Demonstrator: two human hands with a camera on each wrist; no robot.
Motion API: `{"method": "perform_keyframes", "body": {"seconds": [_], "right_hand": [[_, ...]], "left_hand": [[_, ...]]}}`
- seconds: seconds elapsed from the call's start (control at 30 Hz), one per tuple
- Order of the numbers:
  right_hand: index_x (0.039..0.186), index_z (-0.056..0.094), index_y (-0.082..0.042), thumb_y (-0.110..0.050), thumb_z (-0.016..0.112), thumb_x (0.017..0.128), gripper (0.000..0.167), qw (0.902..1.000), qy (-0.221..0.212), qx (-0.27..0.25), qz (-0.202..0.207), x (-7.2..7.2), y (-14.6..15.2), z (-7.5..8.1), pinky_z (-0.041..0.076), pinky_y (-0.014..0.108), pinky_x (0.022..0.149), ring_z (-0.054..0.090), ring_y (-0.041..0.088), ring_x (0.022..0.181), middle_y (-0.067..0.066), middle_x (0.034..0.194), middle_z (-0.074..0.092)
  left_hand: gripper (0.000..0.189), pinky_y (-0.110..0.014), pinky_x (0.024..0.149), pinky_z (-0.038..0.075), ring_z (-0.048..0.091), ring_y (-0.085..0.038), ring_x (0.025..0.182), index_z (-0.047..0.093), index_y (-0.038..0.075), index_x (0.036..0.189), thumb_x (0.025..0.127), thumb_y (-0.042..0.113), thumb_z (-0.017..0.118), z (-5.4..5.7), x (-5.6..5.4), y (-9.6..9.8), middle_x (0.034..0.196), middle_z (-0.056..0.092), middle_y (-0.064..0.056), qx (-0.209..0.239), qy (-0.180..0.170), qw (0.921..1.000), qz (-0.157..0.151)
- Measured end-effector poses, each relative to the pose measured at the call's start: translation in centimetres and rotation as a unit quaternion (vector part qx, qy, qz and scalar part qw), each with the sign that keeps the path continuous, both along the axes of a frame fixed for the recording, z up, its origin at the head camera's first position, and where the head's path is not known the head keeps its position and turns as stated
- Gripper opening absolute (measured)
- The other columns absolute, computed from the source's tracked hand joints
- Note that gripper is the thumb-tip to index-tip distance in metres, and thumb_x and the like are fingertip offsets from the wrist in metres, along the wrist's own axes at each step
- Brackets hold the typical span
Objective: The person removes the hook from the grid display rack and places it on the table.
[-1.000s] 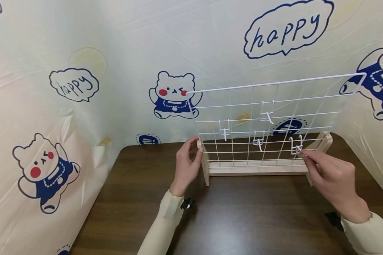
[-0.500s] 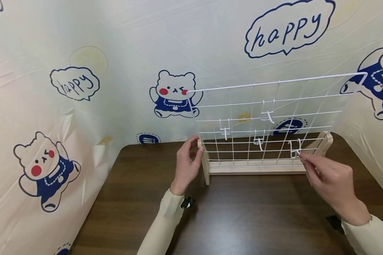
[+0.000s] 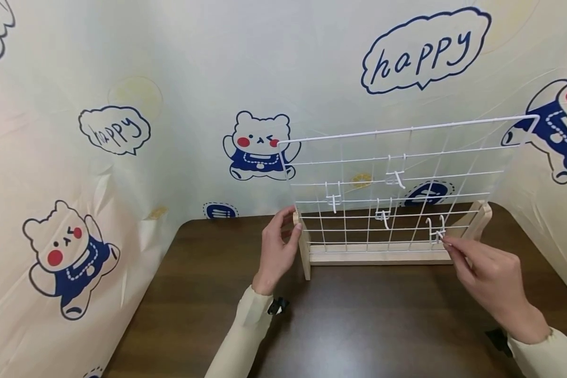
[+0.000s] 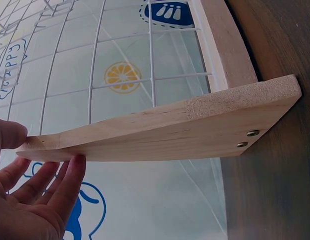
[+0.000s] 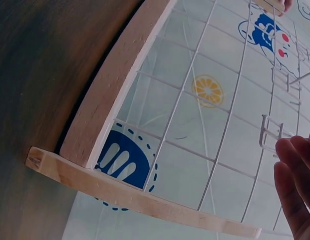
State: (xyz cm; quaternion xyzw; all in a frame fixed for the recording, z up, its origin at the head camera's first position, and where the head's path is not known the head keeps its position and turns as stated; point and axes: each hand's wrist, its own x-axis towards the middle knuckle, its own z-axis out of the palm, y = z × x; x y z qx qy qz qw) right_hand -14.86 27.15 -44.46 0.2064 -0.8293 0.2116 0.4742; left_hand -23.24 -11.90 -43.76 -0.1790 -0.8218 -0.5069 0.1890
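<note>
A white wire grid panel (image 3: 403, 129) stands tilted in a wooden stand (image 3: 382, 257) on the table. My left hand (image 3: 279, 249) holds the upper end of the stand's left side piece (image 4: 145, 132), thumb on one edge and fingertips against its outer face. With thumb and forefinger, my right hand (image 3: 493, 273) pinches the prong of a white wire hook (image 3: 436, 230) at the lower right of the grid. In the right wrist view, that hook's bent frame (image 5: 264, 132) shows beside my fingers (image 5: 289, 190); its prong is hidden there.
Several white hooks hang on the grid, among them an upper hook (image 3: 396, 179), a left hook (image 3: 333, 200) and a middle hook (image 3: 382, 215). The dark wooden table (image 3: 349, 325) runs up to a printed curtain (image 3: 184, 131) behind and at both sides.
My right hand has lowered the pinched hook slightly along the grid. The left hand keeps its hold on the stand. The head view has shifted a little.
</note>
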Motion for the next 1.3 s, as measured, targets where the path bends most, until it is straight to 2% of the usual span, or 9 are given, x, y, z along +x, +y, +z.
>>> {"method": "perform_keyframes", "body": {"seconds": [0.17, 0.43, 0.67, 0.93, 1.17, 1.3], "right_hand": [[0.093, 0.081, 0.0, -0.048, 0.047, 0.109, 0.061, 0.9999, 0.011, 0.002, 0.003, 0.0, -0.1, -0.3, 0.053, 0.034, 0.052, 0.072, 0.031, 0.059, 0.015, 0.081, 0.08], [0.093, 0.08, 0.0, -0.049, 0.046, 0.109, 0.062, 1.0, 0.006, 0.005, 0.004, 0.1, -0.2, -0.3, 0.053, 0.034, 0.05, 0.071, 0.03, 0.058, 0.015, 0.08, 0.079], [0.091, 0.08, 0.0, -0.046, 0.049, 0.109, 0.058, 0.9996, 0.026, 0.005, 0.008, 0.0, -0.3, -0.6, 0.052, 0.036, 0.05, 0.07, 0.029, 0.057, 0.013, 0.079, 0.079], [0.092, 0.08, -0.002, -0.048, 0.046, 0.109, 0.06, 0.9998, 0.014, 0.014, 0.007, 0.1, -0.2, -1.1, 0.052, 0.039, 0.05, 0.071, 0.029, 0.059, 0.013, 0.079, 0.079], [0.092, 0.08, -0.002, -0.047, 0.048, 0.109, 0.057, 0.9997, 0.017, 0.011, 0.011, 0.2, 0.0, -1.3, 0.049, 0.035, 0.045, 0.067, 0.027, 0.054, 0.012, 0.076, 0.078], [0.091, 0.08, -0.003, -0.05, 0.047, 0.109, 0.06, 0.9998, 0.009, 0.012, 0.011, 0.4, 0.1, -1.7, 0.048, 0.033, 0.043, 0.066, 0.027, 0.052, 0.012, 0.074, 0.077]], "left_hand": [[0.04, -0.055, 0.09, 0.064, 0.071, -0.03, 0.12, 0.06, 0.015, 0.141, 0.102, 0.016, 0.067, -0.3, 0.2, 0.0, 0.136, 0.068, -0.013, 0.005, -0.001, 1.0, -0.004], [0.038, -0.052, 0.09, 0.064, 0.071, -0.028, 0.12, 0.059, 0.014, 0.141, 0.103, 0.016, 0.066, -0.2, 0.2, 0.0, 0.136, 0.068, -0.01, -0.003, -0.002, 1.0, 0.005], [0.039, -0.054, 0.09, 0.064, 0.071, -0.028, 0.121, 0.06, 0.015, 0.141, 0.103, 0.016, 0.066, -0.3, 0.2, 0.0, 0.135, 0.068, -0.012, 0.001, -0.003, 1.0, -0.002], [0.039, -0.051, 0.091, 0.064, 0.071, -0.028, 0.121, 0.059, 0.015, 0.141, 0.103, 0.016, 0.066, -0.1, 0.1, 0.0, 0.137, 0.067, -0.012, -0.002, -0.005, 1.0, 0.001], [0.038, -0.052, 0.091, 0.064, 0.071, -0.03, 0.121, 0.059, 0.012, 0.141, 0.103, 0.014, 0.065, 0.0, 0.1, 0.0, 0.137, 0.067, -0.018, -0.011, -0.005, 0.9999, 0.004], [0.039, -0.051, 0.091, 0.064, 0.07, -0.029, 0.122, 0.059, 0.013, 0.141, 0.103, 0.014, 0.065, 0.0, 0.1, -0.1, 0.137, 0.067, -0.016, -0.01, -0.005, 0.9999, 0.003]]}}
